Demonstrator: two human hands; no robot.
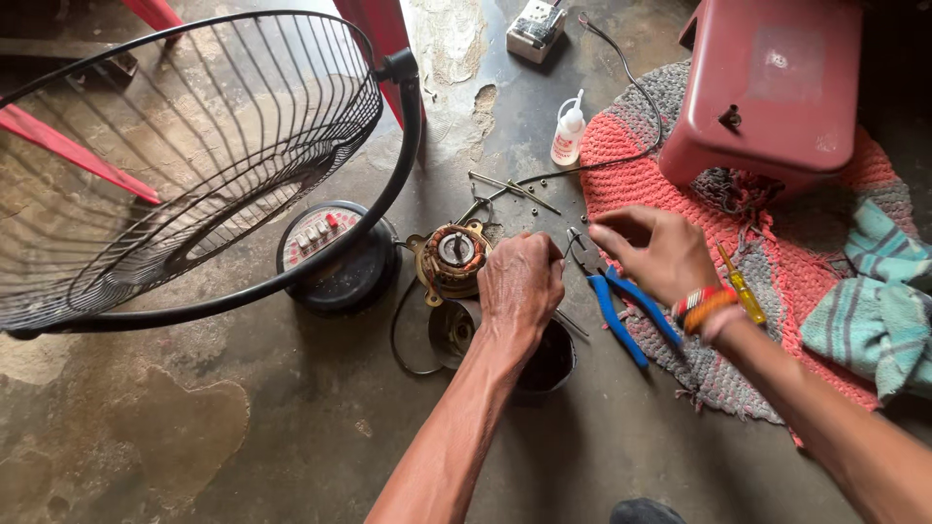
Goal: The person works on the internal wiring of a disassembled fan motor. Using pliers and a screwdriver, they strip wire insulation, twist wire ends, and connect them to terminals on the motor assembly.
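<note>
Dim overall, with soft daylight from the upper left. Brightest on the pale worn patch of concrete floor (442, 39) near the top edge. Faint glare on the red plastic stool (777, 78). Deep shadow in the upper right corner and beneath the round black wire fan guard (184, 146). Sharp focus at centre; noticeable wide-angle bending at the edges, stretching both forearms.

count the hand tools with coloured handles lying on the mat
2. Blue-handled pliers lie at the mat's left edge, just below the right hand. A yellow-handled screwdriver lies right of that wrist. The hand or the striped cloth may hide others.
</note>
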